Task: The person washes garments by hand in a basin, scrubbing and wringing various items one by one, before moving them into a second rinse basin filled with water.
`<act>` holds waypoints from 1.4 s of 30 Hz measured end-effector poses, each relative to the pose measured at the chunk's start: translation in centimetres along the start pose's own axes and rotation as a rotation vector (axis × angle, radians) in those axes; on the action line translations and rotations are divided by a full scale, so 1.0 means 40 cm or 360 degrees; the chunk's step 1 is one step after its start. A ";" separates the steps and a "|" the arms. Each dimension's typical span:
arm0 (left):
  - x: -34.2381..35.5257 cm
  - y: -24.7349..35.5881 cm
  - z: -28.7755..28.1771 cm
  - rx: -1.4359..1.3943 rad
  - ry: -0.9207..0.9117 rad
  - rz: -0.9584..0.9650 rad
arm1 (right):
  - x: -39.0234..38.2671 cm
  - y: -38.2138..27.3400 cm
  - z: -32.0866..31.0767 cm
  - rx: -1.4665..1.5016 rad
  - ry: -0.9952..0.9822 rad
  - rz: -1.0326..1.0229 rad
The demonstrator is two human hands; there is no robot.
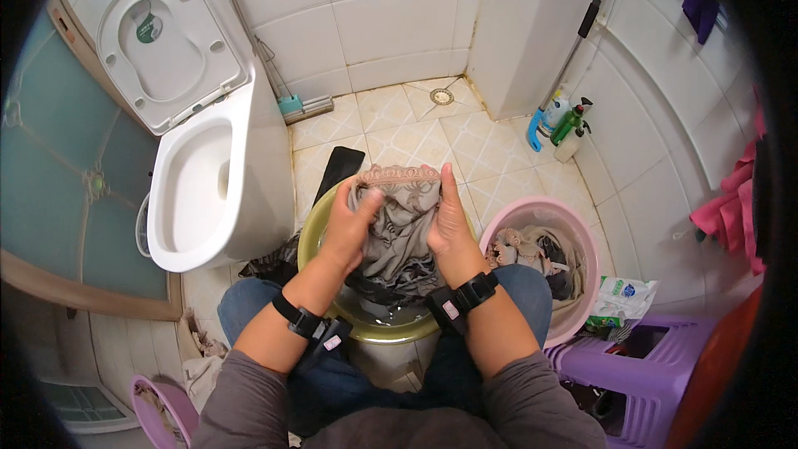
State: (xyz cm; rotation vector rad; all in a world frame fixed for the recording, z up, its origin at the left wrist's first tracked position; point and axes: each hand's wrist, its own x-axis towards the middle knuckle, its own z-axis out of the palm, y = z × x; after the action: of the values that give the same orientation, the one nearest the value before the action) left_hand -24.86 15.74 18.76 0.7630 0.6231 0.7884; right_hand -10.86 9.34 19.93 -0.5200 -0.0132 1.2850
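Observation:
A grey-beige cloth garment [397, 216] with a scalloped pinkish lace edge is stretched between my two hands. My left hand [347, 229] is closed on its left side, with the thumb lying over the cloth. At the other end, my right hand [450, 220] grips the lace edge, its thumb pointing up and its other fingers mostly behind the fabric. Below them is an olive-green basin [384, 333] with water in it. The lower folds of the garment hang into this basin, where darker wet cloth [391, 281] also lies.
To the right stands a pink basin [592, 259] of clothes, near a purple plastic stool [677, 347] and a white-green packet [622, 299]. A toilet [249, 191] with raised lid is at left. Bottles [568, 126] and a blue-headed brush [534, 131] stand by the far-right wall.

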 end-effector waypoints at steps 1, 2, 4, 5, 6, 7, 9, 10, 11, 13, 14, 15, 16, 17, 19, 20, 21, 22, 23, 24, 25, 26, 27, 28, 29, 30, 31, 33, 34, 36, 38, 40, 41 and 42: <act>-0.012 -0.007 0.010 0.0581 0.0026 0.0357 | 0.014 0.005 -0.011 -0.0046 0.0060 -0.0056; -0.023 -0.010 0.025 0.1160 0.0049 0.0718 | 0.033 0.015 -0.032 -0.0041 0.0059 -0.0069; -0.045 -0.022 0.059 0.1470 -0.0008 0.0948 | 0.051 0.029 -0.074 -0.0024 0.0133 0.0002; -0.061 -0.027 0.067 0.1555 -0.0145 0.1051 | 0.056 0.035 -0.085 -0.0046 0.0173 0.0067; -0.079 -0.024 0.068 0.1659 -0.0265 0.1147 | 0.066 0.056 -0.095 -0.0058 0.0203 0.0155; -0.088 -0.029 0.092 0.1753 -0.0337 0.1255 | 0.080 0.070 -0.114 0.0053 0.0027 0.0150; -0.079 -0.039 0.087 0.1836 -0.0350 0.1292 | 0.087 0.095 -0.128 0.0940 -0.0371 0.0387; -0.076 -0.041 0.084 0.1923 -0.0343 0.1336 | 0.086 0.107 -0.121 0.1319 -0.0531 0.0590; -0.072 -0.044 0.090 0.1926 -0.0228 0.1369 | 0.084 0.108 -0.117 0.0642 -0.0237 0.0392; -0.055 -0.036 0.088 0.2003 -0.0070 0.1299 | 0.061 0.102 -0.065 -0.0159 0.0443 0.0281; -0.045 -0.034 0.085 0.2072 0.0083 0.1230 | 0.061 0.116 -0.067 -0.0158 0.0442 0.0289; -0.030 -0.041 0.085 0.2001 0.0142 0.1250 | 0.057 0.126 -0.074 -0.0118 0.0425 0.0151; -0.016 -0.040 0.070 0.2007 0.0155 0.1248 | 0.041 0.131 -0.029 -0.0075 0.0394 0.0036; -0.002 -0.038 0.048 0.1989 0.0246 0.1182 | 0.012 0.121 0.009 -0.0238 0.0424 0.0051; 0.048 -0.036 0.013 0.1882 0.0407 0.0924 | 0.018 0.124 -0.010 -0.0345 0.0415 0.0086; 0.076 -0.026 -0.026 0.1881 0.0419 0.0929 | 0.021 0.134 -0.016 -0.0439 0.0398 0.0143; 0.100 -0.012 -0.074 0.1626 0.0342 0.0605 | 0.010 0.138 -0.001 -0.0633 0.0292 0.0165; 0.111 -0.002 -0.081 0.1352 0.0238 0.0292 | 0.013 0.134 -0.010 -0.0641 0.0292 0.0161; 0.107 -0.001 -0.084 0.1085 0.0230 0.0053 | 0.019 0.131 -0.023 -0.0596 0.0273 0.0130; 0.088 0.001 -0.053 0.1080 0.0222 0.0054 | 0.025 0.121 -0.038 -0.0547 0.0259 0.0096; 0.061 0.003 -0.013 0.0644 0.0242 -0.0022 | 0.028 0.105 -0.048 -0.0548 0.0259 0.0092; 0.041 -0.002 0.009 0.0208 0.0257 -0.0099 | 0.033 0.083 -0.058 -0.0364 0.0307 0.0103; 0.039 -0.022 -0.010 0.0233 0.0172 -0.0004 | 0.037 0.068 -0.059 -0.0177 0.0346 0.0117; 0.027 -0.031 -0.007 0.0230 0.0167 -0.0010 | 0.058 0.067 -0.082 -0.0178 0.0352 0.0112; 0.015 -0.042 0.008 0.0846 0.0058 0.0582 | 0.091 0.073 -0.119 -0.0075 0.0357 0.0007; 0.000 -0.052 0.022 0.1467 -0.0065 0.1182 | 0.110 0.081 -0.142 0.0041 0.0357 -0.0094; -0.021 -0.055 0.034 0.1703 -0.0193 0.1349 | 0.112 0.092 -0.145 -0.0057 0.0363 -0.0087; -0.049 -0.070 0.070 0.1914 -0.0382 0.1594 | 0.107 0.106 -0.142 -0.0100 0.0364 -0.0027; -0.046 -0.073 0.068 0.1915 -0.0386 0.1595 | 0.103 0.109 -0.137 -0.0162 0.0369 0.0026; -0.036 -0.081 0.059 0.1970 -0.0281 0.1507 | 0.093 0.120 -0.126 -0.0286 0.0377 0.0134; -0.025 -0.078 0.070 0.1876 -0.0229 0.1576 | 0.077 0.124 -0.119 -0.0426 0.0402 0.0235; -0.021 -0.072 0.064 0.1876 -0.0056 0.1349 | 0.060 0.137 -0.107 -0.0316 0.0286 0.0124; -0.011 -0.072 0.059 0.1856 -0.0038 0.1352 | 0.058 0.141 -0.100 -0.0284 0.0309 0.0093; -0.005 -0.071 0.057 0.1855 -0.0031 0.1350 | 0.056 0.143 -0.094 -0.0254 0.0327 0.0067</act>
State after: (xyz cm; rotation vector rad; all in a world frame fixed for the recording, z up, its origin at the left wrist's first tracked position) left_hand -22.22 13.42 17.87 2.1908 0.7250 1.1605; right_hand -14.31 11.06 13.82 -0.7914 0.0675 1.2723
